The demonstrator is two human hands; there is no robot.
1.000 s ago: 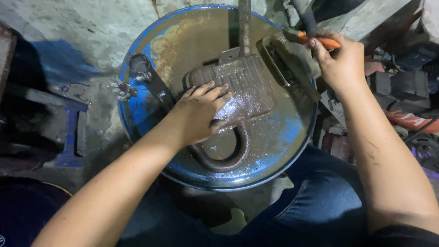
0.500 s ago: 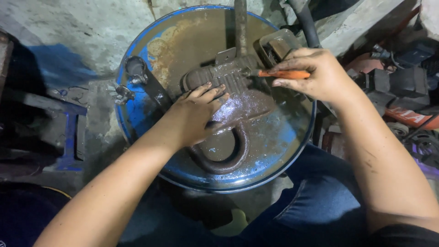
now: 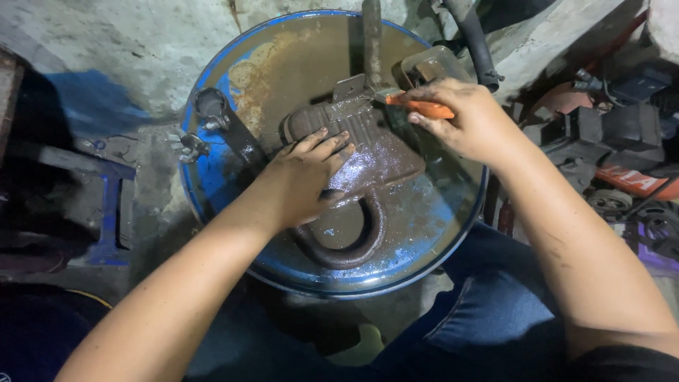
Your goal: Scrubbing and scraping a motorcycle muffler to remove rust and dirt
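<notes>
Pressing flat on a rusty metal part point(image 3: 353, 152), the left hand point(image 3: 304, 180) lies open, fingers spread over the ribbed top, pinning it to the lid of a blue drum point(image 3: 233, 184) that serves as the surface. The right hand point(image 3: 470, 120) is closed around an orange-handled tool point(image 3: 423, 107). A second ago that hand was out at the drum's far rim with the tool raised; now it has come in over the lid, and the tool's tip sits at the upper edge of the part, just beside a small upright tab point(image 3: 350, 86). That suggests the work has passed from reaching to actually working on the part, though what the tip grips is too small to tell. The left hand has hardly shifted.

The part lies near the middle of the lid, its looped handle point(image 3: 353, 240) pointing toward the person. The drum is closed, so its contents are hidden; its lid is wet and rusted, and a strap and clamp point(image 3: 212, 106) lie on its left side. Dark machine pieces point(image 3: 615, 127) crowd the floor at right.
</notes>
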